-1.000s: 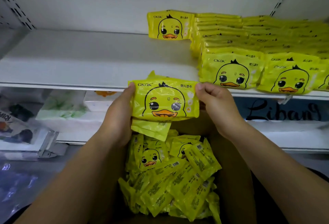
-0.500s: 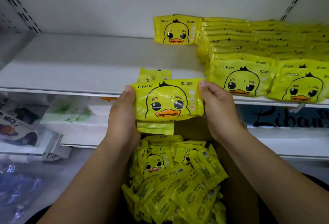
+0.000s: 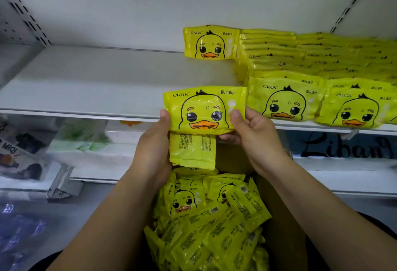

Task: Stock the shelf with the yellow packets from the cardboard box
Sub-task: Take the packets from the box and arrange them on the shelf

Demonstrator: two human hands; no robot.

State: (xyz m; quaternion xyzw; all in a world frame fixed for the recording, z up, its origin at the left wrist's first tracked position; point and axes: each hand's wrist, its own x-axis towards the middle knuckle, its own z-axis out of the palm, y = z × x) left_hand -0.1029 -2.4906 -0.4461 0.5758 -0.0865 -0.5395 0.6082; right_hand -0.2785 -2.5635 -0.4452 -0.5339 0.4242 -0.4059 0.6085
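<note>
Both hands hold a small stack of yellow duck-face packets point(image 3: 204, 107) in front of the white shelf point(image 3: 96, 85). My left hand point(image 3: 154, 148) grips the stack's left edge, and my right hand point(image 3: 251, 135) pinches its right edge. A second packet point(image 3: 193, 148) hangs below the front one, back side showing. Rows of yellow packets point(image 3: 311, 66) fill the right half of the shelf, and one packet point(image 3: 210, 41) stands upright against the back wall. Below my arms, the cardboard box point(image 3: 279, 227) holds several loose yellow packets point(image 3: 206, 217).
The shelf's left half is bare white board. A lower shelf point(image 3: 343, 176) carries white and green wrapped packs point(image 3: 83, 141) at left and a dark sign with script lettering point(image 3: 343, 146) at right. Perforated shelf uprights point(image 3: 25, 12) stand at the left.
Both hands lifted the held packets up and slightly right, from below the shelf edge to overlapping it, close beside the front row of stocked packets.
</note>
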